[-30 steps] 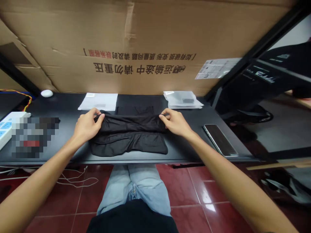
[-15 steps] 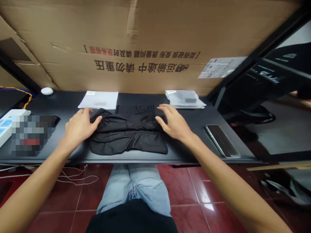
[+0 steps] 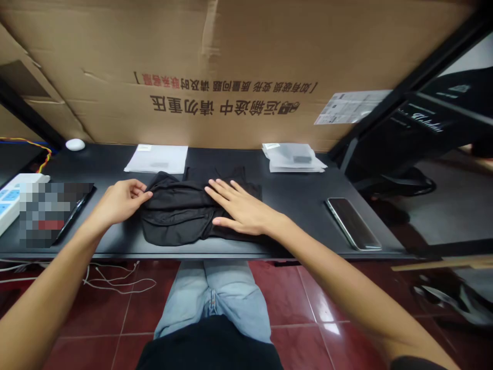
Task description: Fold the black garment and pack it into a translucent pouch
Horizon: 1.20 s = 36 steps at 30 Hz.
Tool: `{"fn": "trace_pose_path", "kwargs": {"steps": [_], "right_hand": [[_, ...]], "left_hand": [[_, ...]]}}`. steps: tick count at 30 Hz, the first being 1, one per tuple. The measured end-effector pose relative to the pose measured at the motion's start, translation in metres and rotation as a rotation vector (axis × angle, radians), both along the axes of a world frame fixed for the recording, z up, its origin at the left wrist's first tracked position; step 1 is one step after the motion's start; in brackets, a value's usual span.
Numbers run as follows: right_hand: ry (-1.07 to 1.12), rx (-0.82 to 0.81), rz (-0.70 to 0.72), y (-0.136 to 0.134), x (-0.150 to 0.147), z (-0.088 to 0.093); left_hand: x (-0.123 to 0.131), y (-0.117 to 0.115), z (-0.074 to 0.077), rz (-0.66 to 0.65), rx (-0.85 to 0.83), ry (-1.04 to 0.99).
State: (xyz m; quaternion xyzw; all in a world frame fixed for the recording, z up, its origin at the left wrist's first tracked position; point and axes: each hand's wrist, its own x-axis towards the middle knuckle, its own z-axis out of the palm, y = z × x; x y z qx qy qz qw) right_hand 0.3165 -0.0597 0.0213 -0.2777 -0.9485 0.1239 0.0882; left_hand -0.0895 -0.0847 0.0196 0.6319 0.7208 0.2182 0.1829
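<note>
Our left hand [image 3: 121,200] touches the edge of the black garment [image 3: 173,223], and our right hand [image 3: 241,208] lies flat on it; they're apart, gripping nothing. Uneven pressure could drag its folds askew.

Even indoor light, glare on red floor tiles [image 3: 331,329], bowed wide-angle edges, right edge perhaps blurred

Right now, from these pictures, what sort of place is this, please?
Probably a small packing workspace: a black desk, a big printed cardboard carton behind it, and plastic packets near a black garment.
</note>
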Motion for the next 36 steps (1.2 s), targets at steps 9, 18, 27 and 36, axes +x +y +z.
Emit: {"fn": "trace_pose_path", "kwargs": {"steps": [9, 18, 27, 36], "right_hand": [[-0.022, -0.046, 0.046, -0.005, -0.046, -0.018], [0.023, 0.017, 0.017, -0.011, -0.037, -0.005], [0.362, 0.144, -0.308, -0.010, 0.028, 0.000], [0.176, 0.125, -0.065, -0.012, 0.034, -0.012]], "left_hand": [[0.015, -0.003, 0.024, -0.014, 0.059, -0.415], [0.128, 0.023, 0.063, -0.206, 0.282, -0.623], [0.194, 0.016, 0.014, -0.582, 0.192, -0.348], [0.166, 0.003, 0.024, -0.396, 0.429, -0.131]]}}
